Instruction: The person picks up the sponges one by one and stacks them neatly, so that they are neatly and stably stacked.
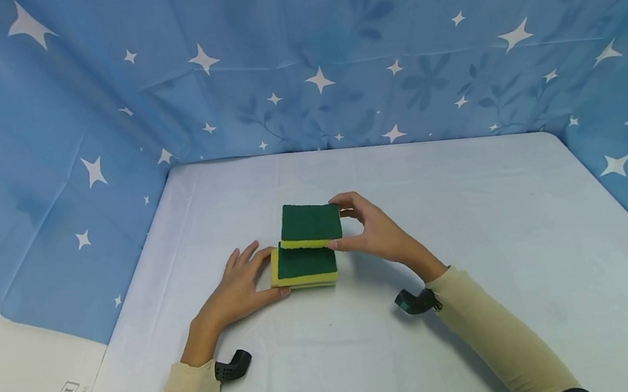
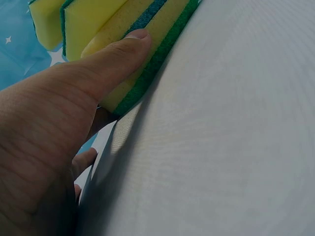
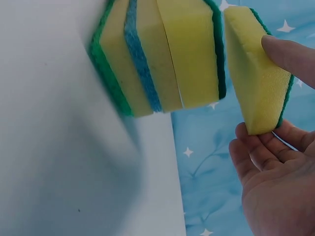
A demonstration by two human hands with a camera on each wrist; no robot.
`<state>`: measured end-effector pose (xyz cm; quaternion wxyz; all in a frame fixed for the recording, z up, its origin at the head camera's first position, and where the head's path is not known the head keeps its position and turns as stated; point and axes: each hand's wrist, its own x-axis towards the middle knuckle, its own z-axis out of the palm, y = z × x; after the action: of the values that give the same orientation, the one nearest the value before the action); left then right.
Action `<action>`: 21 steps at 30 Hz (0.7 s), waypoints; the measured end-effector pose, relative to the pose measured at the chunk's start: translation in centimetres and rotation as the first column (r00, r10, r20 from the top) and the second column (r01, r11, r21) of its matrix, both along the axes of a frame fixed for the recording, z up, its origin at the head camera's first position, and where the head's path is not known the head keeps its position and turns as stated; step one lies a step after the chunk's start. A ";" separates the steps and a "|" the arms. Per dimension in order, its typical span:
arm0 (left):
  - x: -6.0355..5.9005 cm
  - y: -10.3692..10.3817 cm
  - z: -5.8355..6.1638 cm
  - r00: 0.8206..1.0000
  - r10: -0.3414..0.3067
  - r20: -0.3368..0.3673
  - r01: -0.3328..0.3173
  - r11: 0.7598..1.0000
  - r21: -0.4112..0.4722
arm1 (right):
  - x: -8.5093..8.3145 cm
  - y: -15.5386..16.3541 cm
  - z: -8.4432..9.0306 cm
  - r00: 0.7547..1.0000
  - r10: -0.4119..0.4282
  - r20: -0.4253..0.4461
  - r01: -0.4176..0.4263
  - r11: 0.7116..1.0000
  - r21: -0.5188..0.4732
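A stack of yellow scouring sponges [image 1: 306,262] lies on the white table, its top one dark green side up. My left hand [image 1: 237,290] holds the stack's left end, thumb on the near side and index finger at the far corner. In the left wrist view that thumb lies across the lower sponges [image 2: 165,27], beside a blue scouring layer. Above the stack, my right hand [image 1: 379,233] pinches another sponge [image 1: 310,223] by its right end. The right wrist view shows this sponge [image 3: 268,78] apart from the stack [image 3: 194,54], its dark green side up.
A white cloth covers the table [image 1: 479,253]. Blue curtains [image 1: 293,45] with white stars hang behind it and along both sides. Printed cream fabric [image 1: 19,371] lies at the left. Each wrist carries a small black camera, such as the right one [image 1: 416,301].
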<state>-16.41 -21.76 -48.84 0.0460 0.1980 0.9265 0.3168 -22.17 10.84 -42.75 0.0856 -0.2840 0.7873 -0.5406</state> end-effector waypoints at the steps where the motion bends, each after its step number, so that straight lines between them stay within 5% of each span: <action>1: 0.0 0.0 0.0 1.000 0.000 -0.001 0.000 1.000 0.000 | 0.2 0.0 0.0 1.000 0.007 -0.001 -0.007 1.000 -0.003; 21: 0.1 0.1 0.2 1.000 0.012 0.005 -0.012 1.000 0.008 | 2.5 -0.6 -0.5 0.998 0.061 -0.025 -0.061 0.998 -0.009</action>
<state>-16.26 -21.70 -48.66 0.0455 0.1919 0.9262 0.3212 -19.70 10.27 -43.23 0.0911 -0.3150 0.7766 -0.5380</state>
